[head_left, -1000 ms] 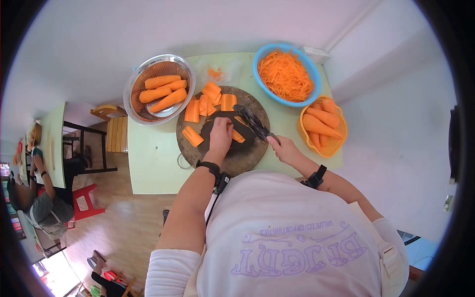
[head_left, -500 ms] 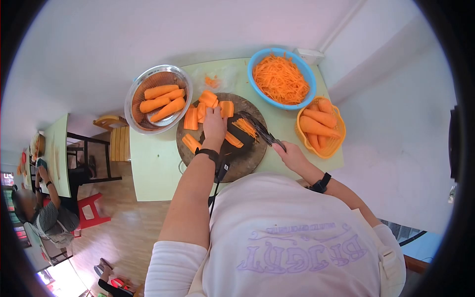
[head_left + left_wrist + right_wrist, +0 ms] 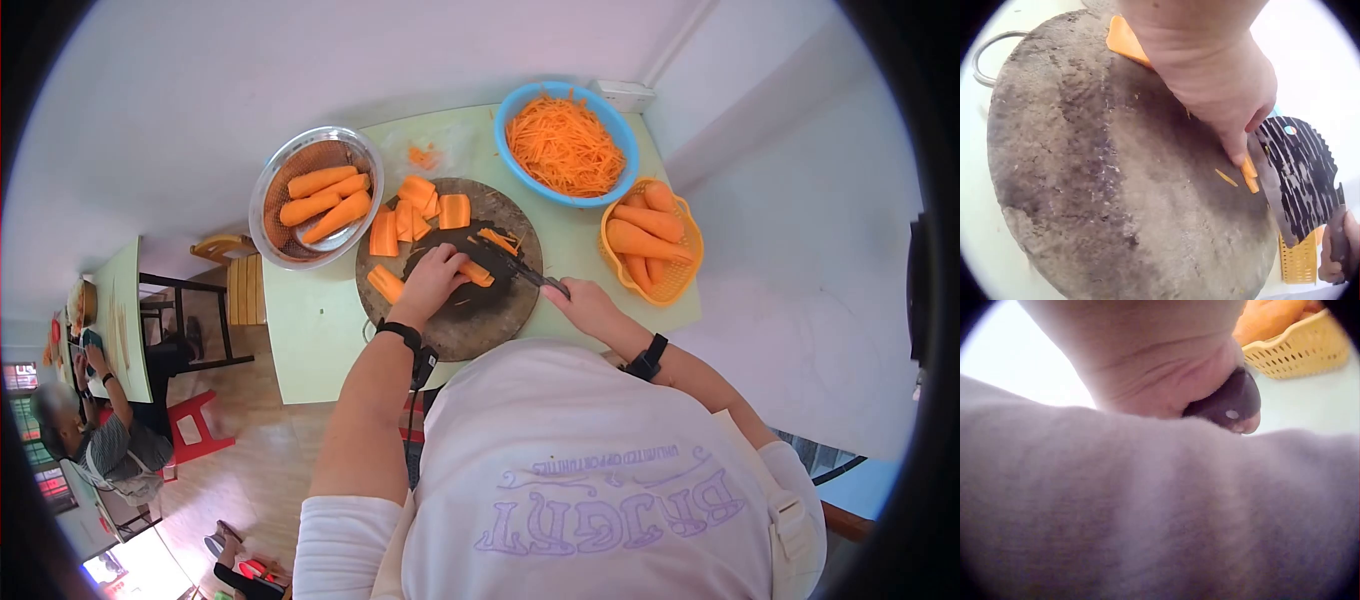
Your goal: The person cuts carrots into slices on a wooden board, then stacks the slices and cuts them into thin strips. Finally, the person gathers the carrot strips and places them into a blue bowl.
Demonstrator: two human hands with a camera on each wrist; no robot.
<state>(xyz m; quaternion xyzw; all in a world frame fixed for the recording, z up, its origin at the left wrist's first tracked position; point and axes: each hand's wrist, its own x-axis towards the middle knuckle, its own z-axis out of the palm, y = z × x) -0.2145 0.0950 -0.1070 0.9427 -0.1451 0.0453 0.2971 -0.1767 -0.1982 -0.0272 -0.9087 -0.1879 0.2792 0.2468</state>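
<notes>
Head view: Left hand [image 3: 435,280] has moved back from the cluster of cut carrot slices [image 3: 455,211] on the far part of the round chopping board [image 3: 480,335]. It is now at a separate carrot slice [image 3: 476,272] beside the cleaver [image 3: 515,265]. Its fingers are bent down over the slice; the fingertips are partly hidden. Right hand [image 3: 590,308] remains closed round the cleaver handle. Blade now shows as a narrow dark strip, its broad face much less visible than half a second ago. Some carrot shreds [image 3: 497,239] lie on the board at the far side of the blade. Blue bowl [image 3: 580,202] of shredded carrot, yellow basket [image 3: 680,285] and metal basin [image 3: 262,220] of whole carrots remain around the board. Judged: the hand's return puts the carrot slice back under control at the blade, a cutting position, with more slices uncut.

Left wrist view: One left fingertip presses on the end of the carrot slice, close to the blade; the hand is bent, with little opening visible. A thin carrot sliver [image 3: 1227,177] lies apart on the board. Cleaver's ridged face is visible; whether its edge touches the board cannot be told.

Right wrist view: Clothing [image 3: 1147,506] covers much of the view. Right hand is wrapped round the dark handle end [image 3: 1229,403]; fingers largely hidden, blade out of view.
</notes>
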